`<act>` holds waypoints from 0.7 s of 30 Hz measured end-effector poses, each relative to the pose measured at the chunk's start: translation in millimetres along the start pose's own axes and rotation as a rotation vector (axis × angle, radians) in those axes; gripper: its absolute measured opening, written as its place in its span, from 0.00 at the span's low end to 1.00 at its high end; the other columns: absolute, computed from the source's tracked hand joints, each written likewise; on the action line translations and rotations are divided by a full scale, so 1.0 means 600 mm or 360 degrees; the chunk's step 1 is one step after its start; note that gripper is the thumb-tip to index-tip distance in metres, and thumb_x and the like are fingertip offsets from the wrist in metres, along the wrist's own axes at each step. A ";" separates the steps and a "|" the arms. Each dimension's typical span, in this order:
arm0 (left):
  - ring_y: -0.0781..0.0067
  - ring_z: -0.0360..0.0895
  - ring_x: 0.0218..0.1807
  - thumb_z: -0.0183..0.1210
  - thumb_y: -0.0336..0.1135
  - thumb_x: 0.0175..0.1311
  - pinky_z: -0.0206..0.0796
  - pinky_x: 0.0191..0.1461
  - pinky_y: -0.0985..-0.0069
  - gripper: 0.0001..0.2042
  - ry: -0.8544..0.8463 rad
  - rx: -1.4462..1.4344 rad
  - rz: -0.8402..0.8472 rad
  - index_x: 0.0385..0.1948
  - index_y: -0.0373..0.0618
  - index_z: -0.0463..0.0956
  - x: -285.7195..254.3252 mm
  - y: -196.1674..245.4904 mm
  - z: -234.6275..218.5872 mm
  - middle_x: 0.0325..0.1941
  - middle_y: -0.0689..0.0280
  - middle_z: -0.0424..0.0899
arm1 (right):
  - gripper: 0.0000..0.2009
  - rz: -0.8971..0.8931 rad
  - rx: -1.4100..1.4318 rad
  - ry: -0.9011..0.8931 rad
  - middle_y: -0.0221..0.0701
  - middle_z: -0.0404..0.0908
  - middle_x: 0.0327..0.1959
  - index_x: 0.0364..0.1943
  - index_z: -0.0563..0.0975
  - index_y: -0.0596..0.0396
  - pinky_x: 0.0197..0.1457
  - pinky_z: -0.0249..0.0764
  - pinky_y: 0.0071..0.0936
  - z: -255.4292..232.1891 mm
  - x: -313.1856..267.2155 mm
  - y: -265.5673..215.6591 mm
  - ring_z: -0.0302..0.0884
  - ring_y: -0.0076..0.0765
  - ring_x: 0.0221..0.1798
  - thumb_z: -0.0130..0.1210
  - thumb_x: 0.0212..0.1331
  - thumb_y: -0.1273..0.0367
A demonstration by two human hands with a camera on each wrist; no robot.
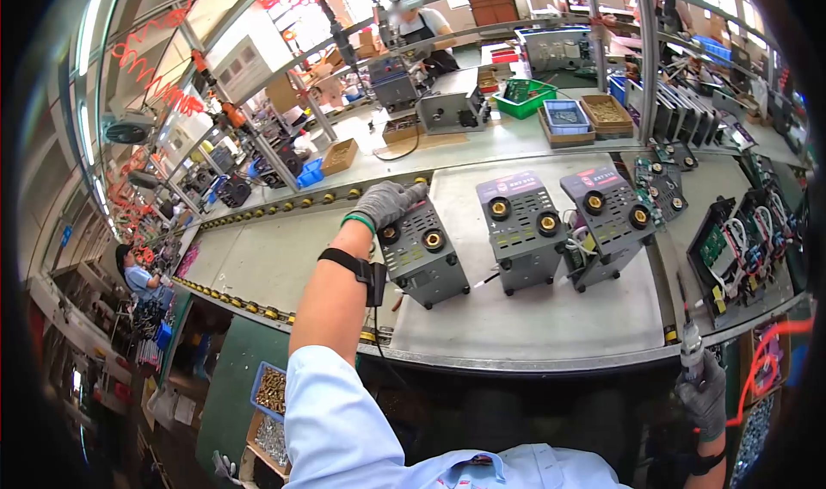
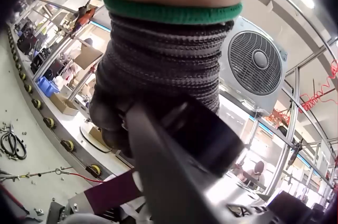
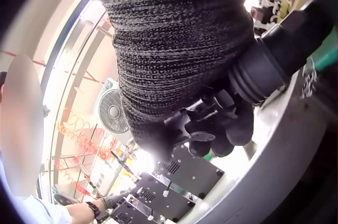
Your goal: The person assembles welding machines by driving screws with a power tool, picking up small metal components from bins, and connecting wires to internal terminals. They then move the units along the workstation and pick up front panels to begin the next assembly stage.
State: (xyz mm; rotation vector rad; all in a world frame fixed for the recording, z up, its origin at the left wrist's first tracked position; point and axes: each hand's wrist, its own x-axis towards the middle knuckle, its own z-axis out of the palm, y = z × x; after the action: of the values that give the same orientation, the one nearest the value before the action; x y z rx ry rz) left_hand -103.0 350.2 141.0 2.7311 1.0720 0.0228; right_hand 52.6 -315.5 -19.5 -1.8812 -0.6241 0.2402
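1. Right side: an upright green-and-black circuit-board assembly with white wires [image 1: 744, 239] stands near the tool tip; a coiled red hose [image 1: 785, 326] hangs just right of the right hand.
2. Far side: an upright grey metal post [image 1: 647, 67] and a green plastic tray [image 1: 520, 110], beyond the cases.
3. Edges: yellow-rimmed rollers [image 1: 329, 198] line the far left; a grey metal rail [image 1: 533, 365] bounds the near side. Pale sheet [image 1: 551, 330] shows between left and middle cases, and nearer than all 3.
4. Left grey metal case [image 1: 426, 269]: upright on the line, slotted top, 2 brass-centred round sockets. Middle grey case [image 1: 523, 244] and right grey case [image 1: 613, 235] look similar.
5. Grey-gloved left hand [image 1: 389, 205]: rests on the left case's far end; finger curl cannot be told.
6. Grey-gloved right hand [image 1: 704, 396]: fingers curled firmly round a silver-and-black power screwdriver [image 1: 691, 349].
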 end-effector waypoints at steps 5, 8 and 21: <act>0.72 0.81 0.32 0.62 0.75 0.54 0.74 0.39 0.69 0.40 -0.0221 -0.0357 0.0044 0.39 0.36 0.86 -0.068 0.000 -0.013 0.32 0.62 0.86 | 0.27 -0.0157 -0.0536 -0.0336 0.39 0.85 0.32 0.49 0.81 0.59 0.40 0.80 0.34 -0.085 -0.036 -0.090 0.85 0.40 0.33 0.66 0.37 0.68; 0.70 0.82 0.31 0.70 0.72 0.46 0.75 0.40 0.68 0.39 -0.0020 -0.0218 0.0253 0.36 0.35 0.85 -0.123 0.024 -0.009 0.28 0.60 0.86 | 0.26 -0.0041 -0.0812 -0.0618 0.43 0.85 0.32 0.46 0.83 0.56 0.42 0.81 0.35 -0.125 -0.046 -0.109 0.85 0.51 0.35 0.70 0.37 0.63; 0.52 0.84 0.34 0.75 0.57 0.47 0.77 0.41 0.59 0.26 0.0516 0.0146 0.0706 0.40 0.47 0.84 -0.255 0.020 0.150 0.32 0.54 0.84 | 0.31 0.0173 -0.1132 -0.1090 0.40 0.88 0.39 0.54 0.83 0.50 0.51 0.80 0.36 -0.182 -0.047 -0.114 0.87 0.45 0.44 0.72 0.41 0.54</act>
State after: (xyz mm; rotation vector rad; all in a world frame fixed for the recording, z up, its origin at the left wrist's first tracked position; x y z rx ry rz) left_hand -199.4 221.7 64.4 3.0615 0.5147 0.5086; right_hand 56.3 -399.6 82.5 -2.5261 -1.1790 0.8431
